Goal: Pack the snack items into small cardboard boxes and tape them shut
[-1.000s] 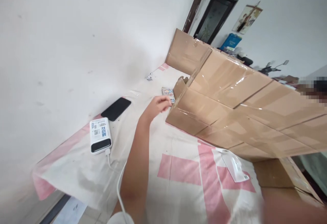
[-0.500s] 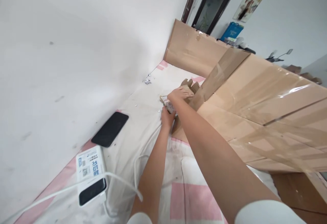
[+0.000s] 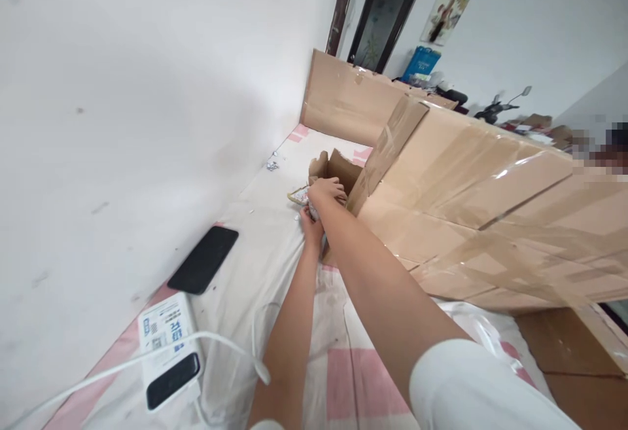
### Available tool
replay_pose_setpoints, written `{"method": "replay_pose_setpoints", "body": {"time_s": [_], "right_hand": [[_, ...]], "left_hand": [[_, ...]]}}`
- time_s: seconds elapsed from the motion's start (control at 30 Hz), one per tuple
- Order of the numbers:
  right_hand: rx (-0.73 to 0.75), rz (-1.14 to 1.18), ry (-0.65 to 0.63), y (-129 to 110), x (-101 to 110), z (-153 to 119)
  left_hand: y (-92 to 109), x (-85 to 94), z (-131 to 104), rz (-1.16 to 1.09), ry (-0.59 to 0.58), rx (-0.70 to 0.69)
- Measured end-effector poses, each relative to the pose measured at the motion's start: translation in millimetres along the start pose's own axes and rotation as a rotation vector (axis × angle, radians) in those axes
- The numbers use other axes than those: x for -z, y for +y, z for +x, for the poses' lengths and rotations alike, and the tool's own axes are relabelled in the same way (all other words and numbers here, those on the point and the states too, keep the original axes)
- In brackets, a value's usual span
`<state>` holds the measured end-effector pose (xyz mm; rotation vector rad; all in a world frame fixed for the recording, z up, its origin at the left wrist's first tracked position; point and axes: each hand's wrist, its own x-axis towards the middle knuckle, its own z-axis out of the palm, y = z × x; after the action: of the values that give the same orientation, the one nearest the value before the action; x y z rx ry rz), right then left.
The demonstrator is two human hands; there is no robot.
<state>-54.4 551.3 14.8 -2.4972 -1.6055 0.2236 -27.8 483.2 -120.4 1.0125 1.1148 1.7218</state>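
A small open cardboard box (image 3: 349, 171) with ragged flaps stands on the cloth, against the large cardboard panel (image 3: 441, 181). My left hand (image 3: 311, 224) is closed around the lower side of a pale, patterned piece with a yellowish edge (image 3: 297, 196), whose exact kind I cannot make out. My right hand (image 3: 324, 189) lies over this piece at the near side of the box. Its fingers are stretched out and slightly apart over the box's near edge. The hands cover much of the piece and part of the box.
On the left lie a black phone (image 3: 203, 260) and a white power bank (image 3: 169, 332) with a white cable (image 3: 220, 338). Crumpled silvery scraps (image 3: 272, 165) are by the wall (image 3: 147, 89). Another cardboard piece (image 3: 574, 345) is at the lower right.
The view has shifted, so most things sit further left. The small box's opening shows more now, and my right fingers have drawn back from its flaps. The piece's yellowish edge shows more.
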Motion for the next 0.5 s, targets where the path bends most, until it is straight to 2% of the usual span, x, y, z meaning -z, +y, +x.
{"method": "replay_pose_setpoints", "body": {"time_s": [0.1,0.17,0.3,0.4,0.5], "right_hand": [[0.230,0.059,-0.019,-9,3,-13],[0.398,0.110,-0.030,-18,10,-29],[0.752,0.296,-0.035,-33,43,-80],[1.025,0.471,-0.082,-27,85,-131],[1.144,0.491,-0.136,13,130,-181]], "left_hand": [[8,11.5,7,-0.069,0.256,-0.055],[24,30.1,14,-0.104,0.375,-0.115],[82,80.1,15,-0.121,0.517,-0.266],[135,111.4,-11,-0.128,0.568,-0.370],[173,133.8,-64,-0.163,0.584,-0.433]]}}
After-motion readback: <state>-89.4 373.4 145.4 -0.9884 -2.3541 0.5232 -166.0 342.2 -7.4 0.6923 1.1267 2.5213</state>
